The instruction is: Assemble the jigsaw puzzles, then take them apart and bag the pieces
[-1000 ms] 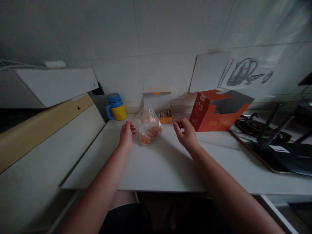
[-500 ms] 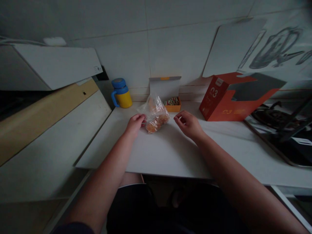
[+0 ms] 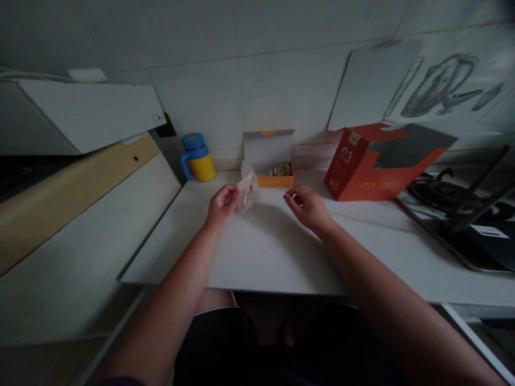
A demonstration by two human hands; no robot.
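A small clear plastic bag (image 3: 248, 188) stands crumpled above the white counter, with a few small brown bits showing through it. My left hand (image 3: 223, 205) pinches its left edge between thumb and fingers. To the right of the bag, and apart from it, hovers my right hand (image 3: 308, 208). Its fingers are loosely curled, the thumb a little off them, and I see nothing held there. Just behind the bag sits a small orange box (image 3: 277, 181) with its grey-lined lid raised, holding several small wrapped-looking pieces.
A blue and yellow mug (image 3: 199, 161) stands at the back left. On the right are a large red-orange box (image 3: 362, 171) and a black gas stove (image 3: 462, 225). White and tan panels (image 3: 80, 209) lean along the left side of the counter (image 3: 273, 257).
The bag looked fuller before, with orange-brown, bread-like pieces in it; now it looks narrow and nearly flat. The hands keep almost the same places, and the view has shifted slightly.
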